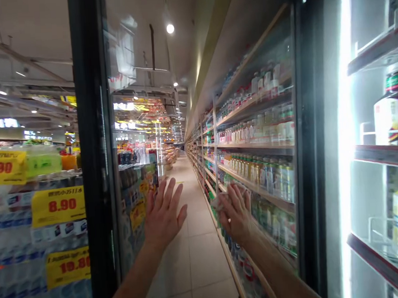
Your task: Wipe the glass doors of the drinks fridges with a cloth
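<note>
Glass door [182, 100] of cooler, standing open across aisle [195, 261]. L hand [164, 216] spread flat, mid-pane. R hand [236, 215], fingers close together, presses cloth [217, 203] to pane beside it. Cloth prob. soft, light; grip bunched under palm. Pane stiff, slick, fragile. Black frame [95, 173] at left edge, lit shelves [381, 156] at right; room between.
</note>
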The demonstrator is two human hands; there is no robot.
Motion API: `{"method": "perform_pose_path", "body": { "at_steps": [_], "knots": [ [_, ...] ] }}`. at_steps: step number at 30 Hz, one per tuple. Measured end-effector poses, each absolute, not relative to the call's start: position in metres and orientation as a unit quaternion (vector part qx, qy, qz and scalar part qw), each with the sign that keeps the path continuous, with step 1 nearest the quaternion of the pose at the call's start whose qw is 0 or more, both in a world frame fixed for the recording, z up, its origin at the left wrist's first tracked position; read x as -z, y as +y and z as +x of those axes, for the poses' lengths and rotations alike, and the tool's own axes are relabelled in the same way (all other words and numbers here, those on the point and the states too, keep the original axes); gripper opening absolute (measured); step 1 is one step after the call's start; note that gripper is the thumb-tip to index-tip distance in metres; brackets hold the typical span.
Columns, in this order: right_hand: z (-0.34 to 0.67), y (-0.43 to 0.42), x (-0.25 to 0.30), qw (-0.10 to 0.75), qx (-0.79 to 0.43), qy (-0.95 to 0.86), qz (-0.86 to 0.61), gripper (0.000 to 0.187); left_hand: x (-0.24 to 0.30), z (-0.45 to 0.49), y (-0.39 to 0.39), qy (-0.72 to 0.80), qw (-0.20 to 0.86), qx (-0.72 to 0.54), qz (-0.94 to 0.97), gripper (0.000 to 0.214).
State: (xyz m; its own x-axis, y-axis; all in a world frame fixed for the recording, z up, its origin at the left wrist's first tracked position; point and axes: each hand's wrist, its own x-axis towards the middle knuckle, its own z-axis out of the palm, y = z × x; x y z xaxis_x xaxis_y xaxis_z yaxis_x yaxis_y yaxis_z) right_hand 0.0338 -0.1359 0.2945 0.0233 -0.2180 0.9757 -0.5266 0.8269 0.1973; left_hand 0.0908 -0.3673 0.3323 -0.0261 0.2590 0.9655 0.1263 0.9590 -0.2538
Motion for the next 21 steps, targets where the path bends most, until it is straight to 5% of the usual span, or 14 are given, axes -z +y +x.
{"method": "perform_pose_path", "body": {
  "at_steps": [6, 13, 21],
  "knots": [
    [0.016, -0.093, -0.312, 0.73, -0.285, -0.62, 0.029, 0.047, -0.333, 0.092, -0.368, -0.715, 0.684, -0.075, -0.128, 0.058],
    [0.047, -0.16, -0.293, 0.643, -0.123, -0.686, 0.317, 0.038, -0.333, 0.091, -0.371, -0.715, 0.68, -0.096, -0.129, 0.06],
    [0.029, -0.113, -0.301, 0.699, -0.277, -0.655, 0.075, 0.049, -0.333, 0.093, -0.369, -0.719, 0.678, -0.091, -0.126, 0.061]
  ]
}}
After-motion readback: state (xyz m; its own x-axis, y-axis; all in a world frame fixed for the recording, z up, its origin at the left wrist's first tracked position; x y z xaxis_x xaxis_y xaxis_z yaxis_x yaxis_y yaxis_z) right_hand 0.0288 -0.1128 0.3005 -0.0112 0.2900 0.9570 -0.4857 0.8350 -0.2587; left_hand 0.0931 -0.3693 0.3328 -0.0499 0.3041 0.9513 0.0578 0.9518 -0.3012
